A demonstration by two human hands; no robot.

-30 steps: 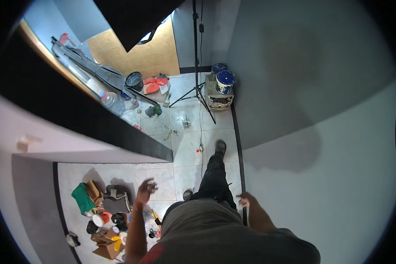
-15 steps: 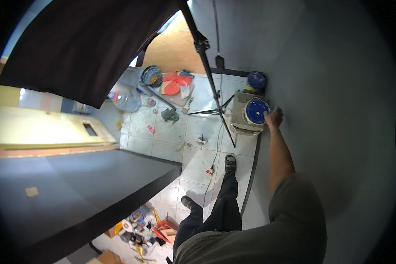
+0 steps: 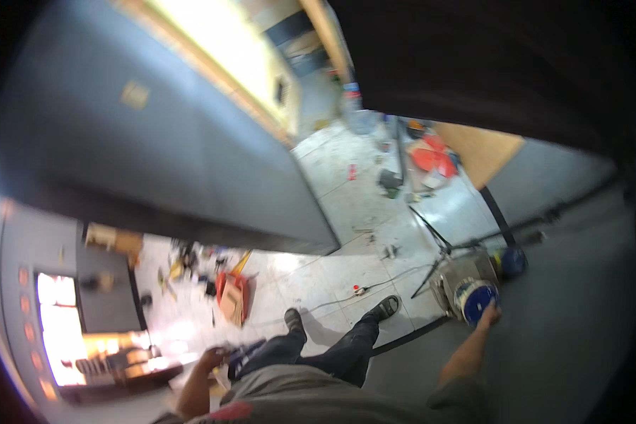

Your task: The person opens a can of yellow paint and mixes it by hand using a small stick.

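l hand [image 3: 213, 358] now back in view, low l, can't tell if open; r hand [image 3: 490, 316] stays at blue-lidded bucket [image 3: 476, 298] atop box [image 3: 473, 266], grip unclear, so contact's r only.

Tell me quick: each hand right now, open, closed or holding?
Left hand: too blurred to tell.
Right hand: at the edge of the blue-lidded bucket; whether it grips, I cannot tell.

Grey shirt [image 3: 325, 396], dark trousers [image 3: 353, 346]
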